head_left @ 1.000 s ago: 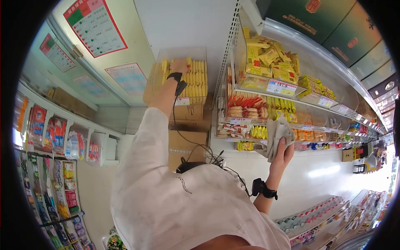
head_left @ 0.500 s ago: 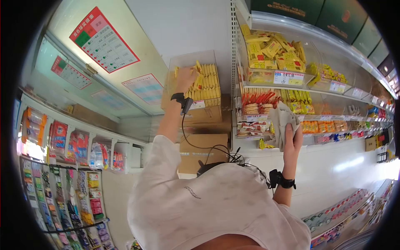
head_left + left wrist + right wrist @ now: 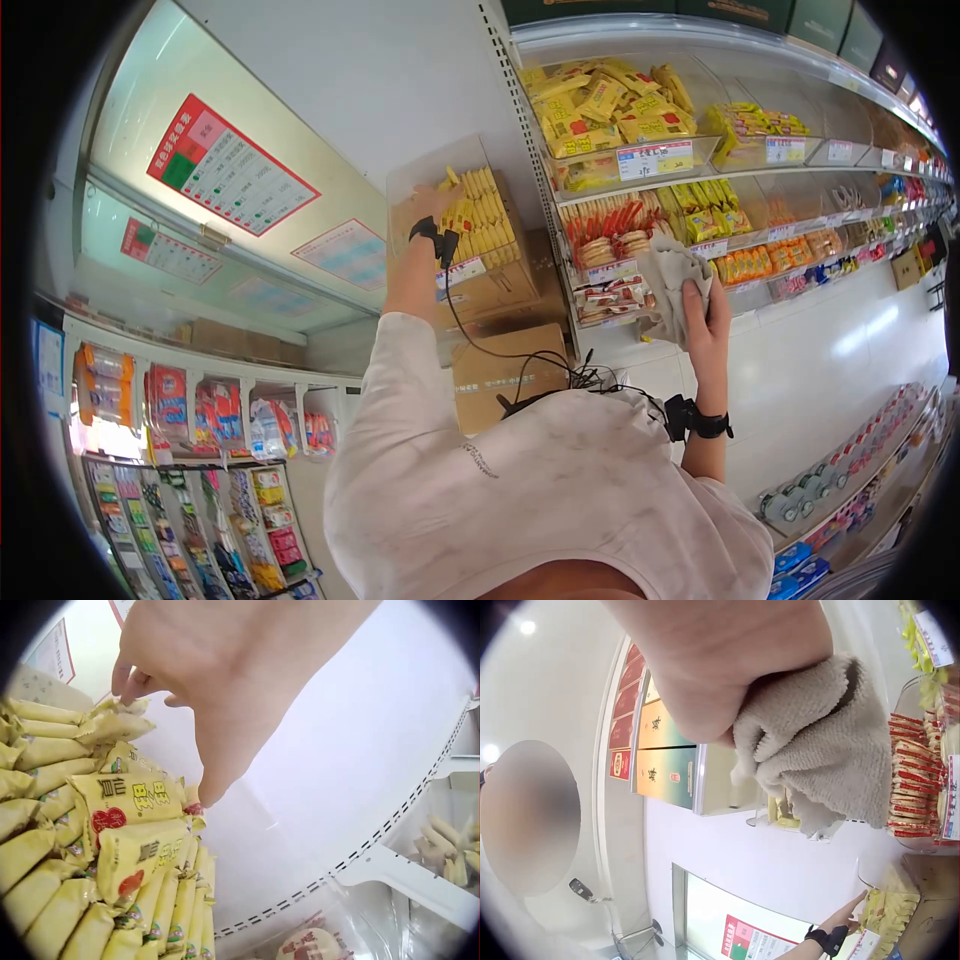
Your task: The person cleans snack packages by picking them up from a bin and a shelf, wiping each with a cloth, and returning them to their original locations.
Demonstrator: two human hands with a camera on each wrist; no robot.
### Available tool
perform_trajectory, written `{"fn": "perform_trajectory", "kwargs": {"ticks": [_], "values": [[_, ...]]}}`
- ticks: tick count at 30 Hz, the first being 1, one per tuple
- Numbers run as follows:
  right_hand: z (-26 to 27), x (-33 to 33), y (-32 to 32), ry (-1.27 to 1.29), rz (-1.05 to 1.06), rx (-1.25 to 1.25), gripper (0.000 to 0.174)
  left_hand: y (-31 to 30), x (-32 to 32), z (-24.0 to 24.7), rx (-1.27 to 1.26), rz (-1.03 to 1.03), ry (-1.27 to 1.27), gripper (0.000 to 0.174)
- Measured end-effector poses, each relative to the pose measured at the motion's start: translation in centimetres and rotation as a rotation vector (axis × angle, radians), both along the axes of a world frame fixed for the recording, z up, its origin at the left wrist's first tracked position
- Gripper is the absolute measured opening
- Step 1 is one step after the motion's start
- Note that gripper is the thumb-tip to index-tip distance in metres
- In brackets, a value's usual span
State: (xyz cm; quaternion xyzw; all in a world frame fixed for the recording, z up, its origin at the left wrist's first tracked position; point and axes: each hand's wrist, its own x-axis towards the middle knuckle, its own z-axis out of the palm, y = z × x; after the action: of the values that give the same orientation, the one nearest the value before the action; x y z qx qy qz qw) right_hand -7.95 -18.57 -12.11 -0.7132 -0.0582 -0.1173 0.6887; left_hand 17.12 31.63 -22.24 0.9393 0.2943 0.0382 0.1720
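Observation:
In the head view my left hand (image 3: 428,203) reaches into a clear-walled bin of yellow snack packets (image 3: 490,225), at the bin's left side. The left wrist view shows the fingers bent over the farthest packets (image 3: 112,724), the thumb spread apart from them, its tip close to another packet. Two packets (image 3: 131,799) lie loose and flat on top of the upright rows. A folded grey cloth (image 3: 670,285) is gripped by my right hand (image 3: 708,318), in front of the lower shelves. Seen from the right wrist, the cloth (image 3: 817,742) bunches under the palm, which hides most of the fingers.
A cardboard box (image 3: 508,375) stands below the bin, with black cables (image 3: 590,375) beside it. To the right run tiered shelves with clear bins of yellow packets (image 3: 610,105) and red-and-white wrapped crackers (image 3: 610,230). A glass-fronted cabinet with a notice (image 3: 235,165) stands at left.
My left hand has shifted from the middle rows to the bin's left side, and some packets have been disturbed. The right hand keeps holding the cloth near the shelves. The head view has turned.

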Motion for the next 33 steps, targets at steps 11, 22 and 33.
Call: {"fn": "perform_trajectory", "kwargs": {"ticks": [11,22,33], "values": [[0.7,-1.3,-1.0,0.01,-0.09,-0.007,0.031,0.4,2.8,-3.3,0.099,-0.23,0.118,0.097],[-0.3,-0.4,-0.1,0.056,-0.04,-0.002,0.031,0.1,-2.6,-1.4,-0.234,-0.633,0.147,0.059],[-1.3,1.4,2.0,0.181,0.056,0.083,0.032,-3.7,-13.6,5.1,-0.415,-0.267,-0.011,0.085]]}}
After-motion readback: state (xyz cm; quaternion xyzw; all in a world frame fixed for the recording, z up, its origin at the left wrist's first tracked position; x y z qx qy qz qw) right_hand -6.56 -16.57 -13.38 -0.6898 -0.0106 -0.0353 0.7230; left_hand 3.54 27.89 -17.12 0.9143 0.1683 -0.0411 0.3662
